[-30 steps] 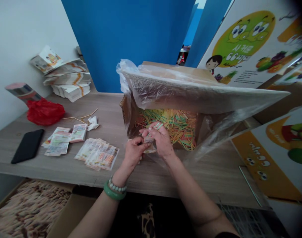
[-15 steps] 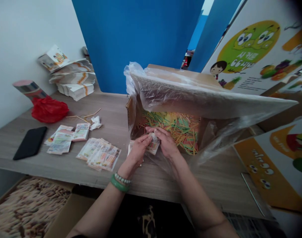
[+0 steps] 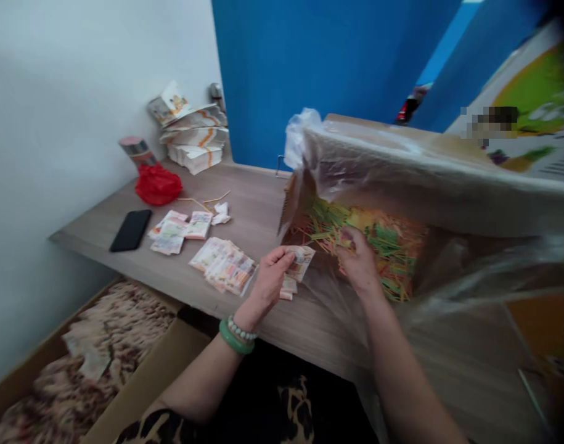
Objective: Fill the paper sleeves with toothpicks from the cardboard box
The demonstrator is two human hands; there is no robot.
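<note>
My left hand [image 3: 271,282] pinches a small printed paper packet [image 3: 301,262] just above the wooden table's front part. A few more packets [image 3: 287,288] lie under it. My right hand [image 3: 359,262] reaches into the plastic-lined cardboard box [image 3: 402,179] and rests, fingers curled, on the heap of coloured sticks [image 3: 378,237]; whether it grips any is blurred. A fan of filled packets [image 3: 226,268] lies to the left of my left hand.
On the wooden table [image 3: 263,209] lie a black phone [image 3: 130,230], more packets [image 3: 177,224], a red plastic bag [image 3: 158,184] and a stack of printed sheets [image 3: 193,132]. An open carton of packets [image 3: 78,364] stands below the table at left. Printed cartons stand at right.
My hands have parted: the right one left the packet and went into the stick box, while the left keeps the packet. The view swung left.
</note>
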